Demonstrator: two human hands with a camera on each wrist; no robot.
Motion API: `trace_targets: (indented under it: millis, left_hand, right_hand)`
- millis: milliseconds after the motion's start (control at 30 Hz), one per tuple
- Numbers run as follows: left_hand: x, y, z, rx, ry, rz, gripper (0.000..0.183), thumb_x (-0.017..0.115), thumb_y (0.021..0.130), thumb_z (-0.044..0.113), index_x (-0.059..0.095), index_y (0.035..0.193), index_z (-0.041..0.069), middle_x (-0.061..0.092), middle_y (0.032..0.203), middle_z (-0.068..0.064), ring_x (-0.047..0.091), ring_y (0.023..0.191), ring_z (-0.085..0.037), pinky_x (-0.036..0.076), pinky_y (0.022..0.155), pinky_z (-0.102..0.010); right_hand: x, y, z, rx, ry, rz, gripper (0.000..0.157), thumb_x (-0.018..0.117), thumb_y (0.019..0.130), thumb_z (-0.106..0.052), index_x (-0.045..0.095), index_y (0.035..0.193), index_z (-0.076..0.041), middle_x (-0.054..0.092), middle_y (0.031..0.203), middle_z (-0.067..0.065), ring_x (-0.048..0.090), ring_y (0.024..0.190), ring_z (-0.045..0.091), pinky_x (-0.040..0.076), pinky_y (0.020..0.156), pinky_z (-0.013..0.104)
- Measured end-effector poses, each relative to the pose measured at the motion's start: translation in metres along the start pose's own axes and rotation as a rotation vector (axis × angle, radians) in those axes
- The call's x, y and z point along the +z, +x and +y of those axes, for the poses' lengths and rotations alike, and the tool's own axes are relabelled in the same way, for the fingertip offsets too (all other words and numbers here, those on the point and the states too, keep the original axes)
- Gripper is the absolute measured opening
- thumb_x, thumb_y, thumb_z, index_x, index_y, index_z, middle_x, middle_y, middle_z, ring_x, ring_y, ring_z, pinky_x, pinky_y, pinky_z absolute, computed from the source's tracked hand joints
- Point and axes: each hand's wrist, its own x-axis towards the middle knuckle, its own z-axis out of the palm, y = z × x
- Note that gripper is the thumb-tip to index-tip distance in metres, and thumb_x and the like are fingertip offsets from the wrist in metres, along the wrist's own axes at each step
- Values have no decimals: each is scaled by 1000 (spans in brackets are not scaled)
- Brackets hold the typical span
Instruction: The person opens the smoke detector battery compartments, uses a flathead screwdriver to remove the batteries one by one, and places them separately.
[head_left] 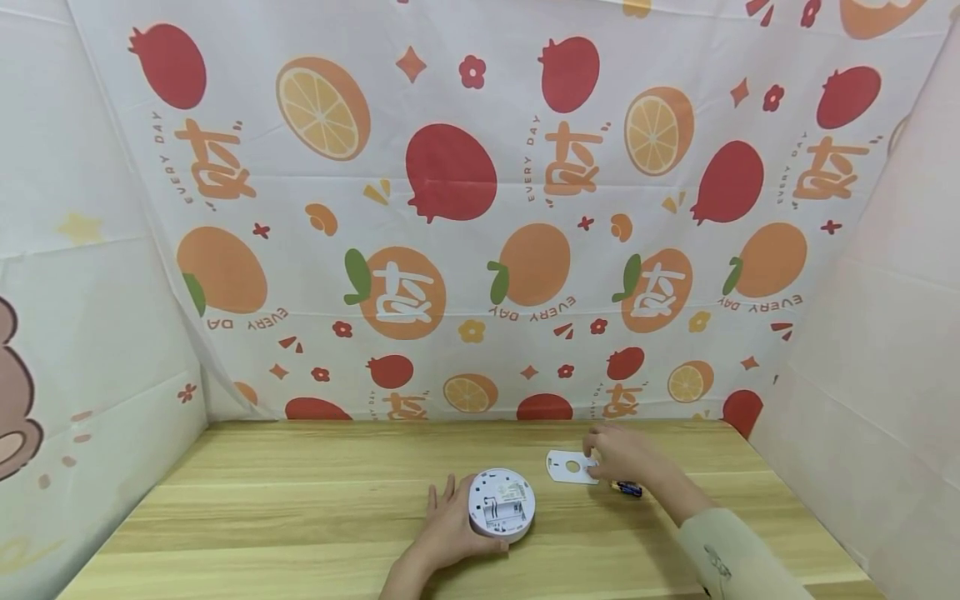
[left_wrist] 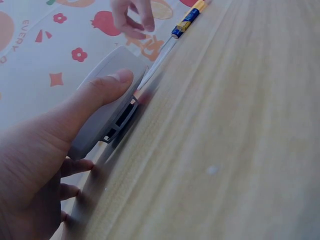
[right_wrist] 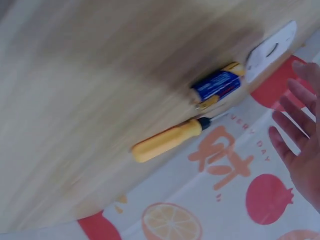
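Note:
A round white device (head_left: 501,504) lies open side up on the wooden table (head_left: 300,492); its grey rim (left_wrist: 107,100) fills the left wrist view. My left hand (head_left: 448,523) grips it from the left, thumb (left_wrist: 100,92) pressed on the rim. My right hand (head_left: 613,452) hovers with straight, spread fingers (right_wrist: 295,115) over the right edge of a flat white plate (head_left: 567,467) and holds nothing. A blue and yellow battery (head_left: 626,489) lies just right of that plate. The right wrist view shows the battery (right_wrist: 217,86) beside a yellow-handled screwdriver (right_wrist: 170,141).
Fruit-printed cloth (head_left: 480,208) hangs behind the table, and white cloth walls close in the left and right sides. The table's left half is bare wood. In the left wrist view the battery (left_wrist: 189,19) lies beyond the device.

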Motion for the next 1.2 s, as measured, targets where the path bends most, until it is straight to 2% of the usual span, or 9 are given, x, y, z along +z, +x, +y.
trace_targets:
  millis: [100,267,467,667,800,933,1067,1200]
  left_hand:
    - [0,0,-1,1,6,2,102,83,54,50,37,132,3,44,131,-22,14,126,-55,-3,99,-67]
    - [2,-1,-1,-2,22,-4,103,83,54,51,36,132,2,43,132,-24,14,126,-55,-2,99,-66]
    - [3,0,0,-1,26,-12,103,83,55,50,36,133,2,42,132,-25,15,126,-55,-1,100,-65]
    - [2,-1,0,12,16,-17,106,84,54,48,34,134,-2,42,132,-27,15,126,-55,-2,101,-64]
    - [-1,-1,-1,18,-2,-21,108,84,56,47,32,135,-4,39,133,-28,14,127,-54,-3,101,-63]
    - [-3,-1,-5,15,-32,-40,108,83,58,46,29,136,-6,36,135,-29,13,129,-52,-4,102,-61]
    - [-8,-3,-10,27,-69,-70,104,82,61,42,29,135,-7,33,135,-32,13,129,-51,-3,102,-61]
    - [-17,-6,-14,45,-110,-109,95,80,66,38,30,134,-7,35,135,-31,13,129,-50,-2,103,-60]
  right_hand:
    - [0,7,-8,43,48,-93,30,75,71,-27,65,96,-13,56,94,-1,51,72,14,48,65,35]
    - [8,16,-12,103,77,-188,52,79,69,-32,62,113,-11,57,107,4,54,84,18,48,75,39]
    - [18,21,-9,159,84,-251,56,81,67,-30,62,116,-10,58,113,4,53,98,20,45,87,40]
    - [20,21,-8,158,87,-239,50,80,67,-28,65,111,-11,59,106,1,54,92,18,46,83,38]
    - [20,20,-9,97,87,-201,44,79,66,-29,66,103,-10,59,93,-1,51,77,13,47,72,33]
    - [25,19,-9,33,20,-150,40,77,63,-29,67,97,-10,53,83,-5,45,66,11,45,61,29]
    - [29,19,-9,17,-53,-137,43,75,65,-38,67,98,-12,53,87,-5,46,68,11,45,61,29]
    - [28,18,-12,22,-47,-151,48,75,68,-46,67,102,-12,56,95,-2,51,74,12,47,67,33]
